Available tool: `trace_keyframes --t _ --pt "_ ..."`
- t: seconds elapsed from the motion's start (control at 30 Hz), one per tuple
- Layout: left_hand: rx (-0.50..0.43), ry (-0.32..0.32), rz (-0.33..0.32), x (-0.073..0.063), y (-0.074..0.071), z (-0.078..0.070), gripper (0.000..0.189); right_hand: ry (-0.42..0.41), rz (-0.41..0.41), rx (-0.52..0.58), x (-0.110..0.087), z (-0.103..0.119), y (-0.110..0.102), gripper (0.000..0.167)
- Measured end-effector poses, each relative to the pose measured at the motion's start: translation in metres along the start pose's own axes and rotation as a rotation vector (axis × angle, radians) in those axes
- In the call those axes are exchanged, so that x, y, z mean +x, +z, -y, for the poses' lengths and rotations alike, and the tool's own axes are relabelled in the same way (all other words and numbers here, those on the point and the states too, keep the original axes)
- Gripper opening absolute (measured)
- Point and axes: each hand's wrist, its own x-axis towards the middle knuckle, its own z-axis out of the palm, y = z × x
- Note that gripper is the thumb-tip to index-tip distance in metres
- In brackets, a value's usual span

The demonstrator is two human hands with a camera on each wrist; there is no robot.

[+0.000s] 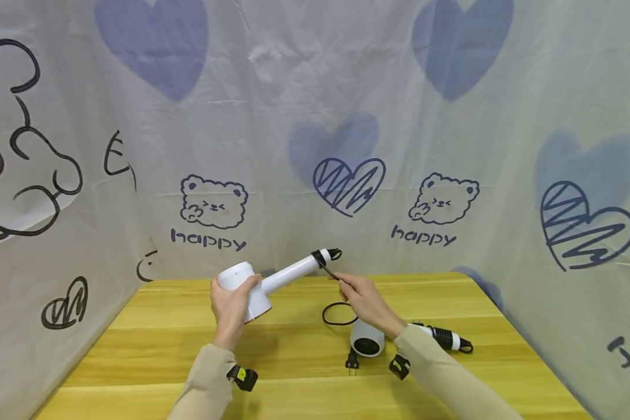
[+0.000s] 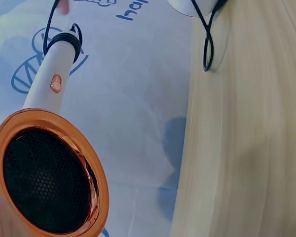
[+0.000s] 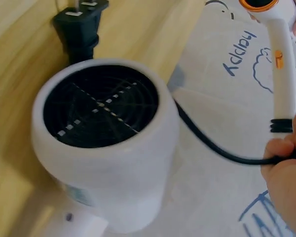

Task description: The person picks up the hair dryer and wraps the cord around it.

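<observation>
My left hand grips the head of a white hair dryer, holding it above the table with the handle slanting up to the right. In the left wrist view its copper-rimmed grille and a small copper switch show. Several turns of black power cord are wound round the handle's end. With thumb and fingers, my right hand pinches the cord just below that end, and a loop hangs under the fingers. In the right wrist view the cord runs from the fingers past a second dryer.
A second white hair dryer lies on the wooden table under my right forearm, its handle wrapped in black cord. A two-pin plug rests beside its head. A printed cloth hangs behind the table and at both sides.
</observation>
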Motion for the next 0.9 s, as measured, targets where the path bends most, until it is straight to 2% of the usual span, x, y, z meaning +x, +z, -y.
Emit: trace_keyframes --t 0.23,0.4,0.53,0.63,0.77,0.9 --pt "-0.141 -0.067 0.052 0.003 -0.001 0.000 0.078 0.059 0.062 0.194 0.001 -0.011 -0.001 0.028" --pt "-0.175 -0.106 0.075 0.004 0.000 0.000 0.076 0.097 0.123 0.200 0.002 -0.019 -0.004 0.028" --pt "-0.188 -0.153 0.118 0.003 -0.003 -0.001 0.076 0.186 0.174 0.213 0.005 -0.025 -0.009 0.028" --pt "-0.219 -0.178 0.177 0.001 -0.004 -0.001 0.073 0.272 0.210 0.282 0.008 -0.030 -0.014 0.029" --pt "-0.237 -0.202 0.250 0.000 -0.006 -0.002 0.069 0.381 0.191 0.394 0.014 -0.035 -0.021 0.028" --pt "-0.205 -0.219 0.315 0.000 -0.009 -0.002 0.070 0.438 0.150 0.432 0.020 -0.035 -0.022 0.027"
